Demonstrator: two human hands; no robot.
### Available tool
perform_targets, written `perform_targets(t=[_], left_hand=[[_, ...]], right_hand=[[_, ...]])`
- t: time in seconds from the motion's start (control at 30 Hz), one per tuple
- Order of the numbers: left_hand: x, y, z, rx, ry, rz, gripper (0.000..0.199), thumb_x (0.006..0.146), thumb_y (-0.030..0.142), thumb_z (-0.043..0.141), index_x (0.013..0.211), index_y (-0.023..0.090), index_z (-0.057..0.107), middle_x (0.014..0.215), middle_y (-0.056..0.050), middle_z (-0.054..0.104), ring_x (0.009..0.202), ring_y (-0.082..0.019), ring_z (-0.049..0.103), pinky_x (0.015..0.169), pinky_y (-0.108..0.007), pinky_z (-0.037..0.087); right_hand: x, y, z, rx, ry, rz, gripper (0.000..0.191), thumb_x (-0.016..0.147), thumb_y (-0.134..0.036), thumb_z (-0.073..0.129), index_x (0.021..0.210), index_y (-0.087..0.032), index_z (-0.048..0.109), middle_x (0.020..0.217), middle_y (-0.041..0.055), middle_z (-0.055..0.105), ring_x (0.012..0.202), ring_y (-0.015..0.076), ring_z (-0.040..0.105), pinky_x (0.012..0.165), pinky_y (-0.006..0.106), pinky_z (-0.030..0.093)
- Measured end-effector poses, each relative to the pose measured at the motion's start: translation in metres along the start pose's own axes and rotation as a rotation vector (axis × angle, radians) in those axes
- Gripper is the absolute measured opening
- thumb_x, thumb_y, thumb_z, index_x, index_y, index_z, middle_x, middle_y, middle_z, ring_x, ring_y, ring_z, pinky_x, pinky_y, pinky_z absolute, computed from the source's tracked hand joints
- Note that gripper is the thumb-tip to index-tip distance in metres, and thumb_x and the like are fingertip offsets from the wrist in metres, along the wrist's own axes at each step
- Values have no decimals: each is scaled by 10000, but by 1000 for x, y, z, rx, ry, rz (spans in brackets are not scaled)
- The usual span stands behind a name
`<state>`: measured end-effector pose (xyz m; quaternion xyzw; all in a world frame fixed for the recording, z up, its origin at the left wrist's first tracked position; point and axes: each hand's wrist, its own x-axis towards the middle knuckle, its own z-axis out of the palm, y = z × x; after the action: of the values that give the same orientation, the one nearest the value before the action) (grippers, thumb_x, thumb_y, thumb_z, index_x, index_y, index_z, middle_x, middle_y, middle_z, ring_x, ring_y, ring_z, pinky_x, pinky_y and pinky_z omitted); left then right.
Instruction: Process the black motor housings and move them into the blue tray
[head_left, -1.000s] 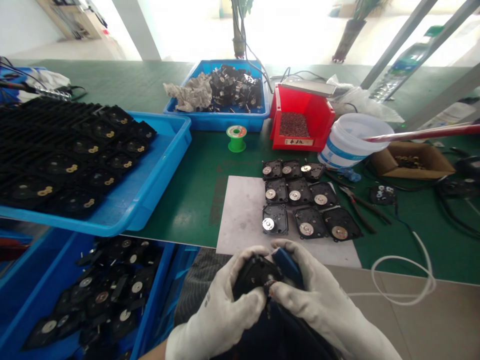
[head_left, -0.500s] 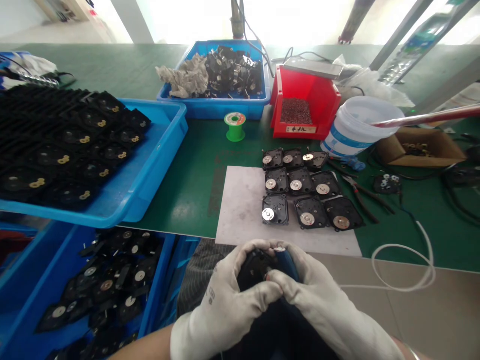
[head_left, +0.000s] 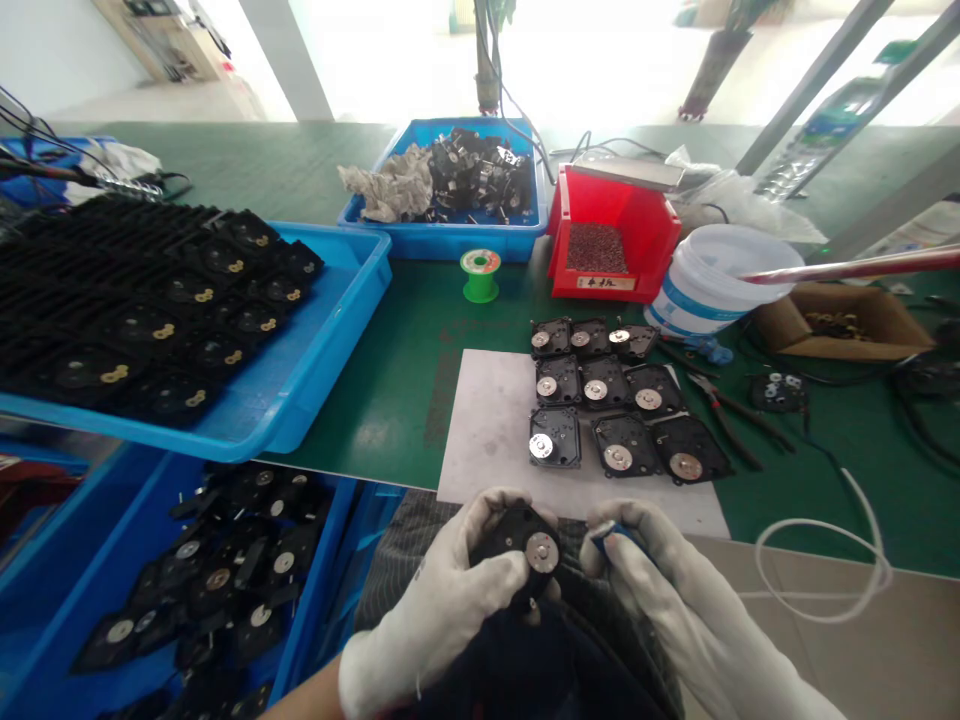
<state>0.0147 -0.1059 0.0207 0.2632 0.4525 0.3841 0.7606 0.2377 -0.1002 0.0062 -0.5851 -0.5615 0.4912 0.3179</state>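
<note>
My gloved left hand (head_left: 461, 580) is closed around a black plastic housing (head_left: 504, 532) with a round silver disc (head_left: 541, 552) at its right side, held above my lap. Just to its right and apart from it, my gloved right hand (head_left: 660, 580) grips a small dark-blue object (head_left: 621, 534) with a pale end; fingers cover most of it, so its kind cannot be made out. Beyond both hands, similar black housings (head_left: 555, 437) with silver discs lie in rows on a white sheet (head_left: 480, 440) and the green table.
Blue trays of black parts stand left (head_left: 330, 345) and at the back (head_left: 450, 243). A red bin (head_left: 559, 270) holds small brown pieces. Nearby are a green spool (head_left: 480, 277), a white bucket (head_left: 694, 285), pliers (head_left: 720, 410) and a white cable (head_left: 874, 520). A blue crate (head_left: 319, 560) sits below left.
My hands have moved apart. The right hand has drawn the blue object away to the right, and the housing in my left hand now shows its silver disc. The view has tilted up slightly.
</note>
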Motion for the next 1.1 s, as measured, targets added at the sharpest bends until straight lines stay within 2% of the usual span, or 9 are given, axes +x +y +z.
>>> perform_targets(t=[0.07, 0.13, 0.23, 0.4, 0.6, 0.87, 1.1], left_hand=[[2, -4, -2, 53, 26, 51, 534, 864, 426, 834, 1290, 179, 629, 1247, -112, 717, 1055, -258, 707, 848, -306, 583], [2, -7, -3, 126, 52, 102, 577, 857, 458, 830, 1326, 193, 623, 1284, -107, 714, 1158, -292, 679, 940, -333, 570], [2, -7, -1, 229, 49, 164, 602, 842, 487, 810, 1320, 179, 615, 1250, -111, 732, 1128, -300, 693, 947, -350, 572], [0, 2, 9, 300, 60, 150, 524, 811, 367, 744, 1277, 172, 606, 1198, -108, 752, 1052, -287, 714, 884, -354, 598], [0, 9, 13, 341, 87, 165, 492, 787, 302, 699, 1254, 171, 622, 1200, -104, 761, 1123, -303, 712, 986, -392, 581], [-1, 8, 10, 360, 87, 186, 489, 790, 321, 696, 1251, 174, 628, 1201, -104, 774, 1130, -312, 723, 994, -398, 592], [-2, 8, 10, 356, 83, 194, 469, 822, 343, 701, 1255, 178, 628, 1193, -98, 768, 1118, -311, 722, 986, -396, 586]], right_hand=[[-5, -8, 2, 75, -34, 36, 374, 1015, -600, 555, 1058, -260, 705, 820, 36, 743, 703, 194, 718, 636, 259, 588], [-7, -20, 6, 144, -48, 65, 349, 1003, -573, 593, 1020, -246, 713, 841, 42, 749, 747, 205, 726, 676, 266, 596], [-7, -37, 9, 161, -48, 74, 321, 994, -548, 618, 1024, -237, 690, 849, 37, 740, 771, 198, 716, 714, 264, 592], [-4, -49, 11, 88, -84, 102, 287, 965, -491, 649, 855, -229, 608, 690, -26, 624, 631, 141, 592, 575, 220, 484], [-2, -52, 16, 87, -97, 112, 230, 952, -432, 626, 870, -217, 618, 700, -32, 587, 611, 126, 502, 564, 235, 426], [1, -39, 16, 16, -130, 69, 168, 985, -379, 576, 930, -226, 616, 744, -18, 645, 628, 132, 585, 574, 217, 477], [2, -33, 18, -25, -76, -14, 150, 997, -346, 570, 933, -228, 638, 777, -10, 677, 671, 132, 639, 626, 201, 507]])
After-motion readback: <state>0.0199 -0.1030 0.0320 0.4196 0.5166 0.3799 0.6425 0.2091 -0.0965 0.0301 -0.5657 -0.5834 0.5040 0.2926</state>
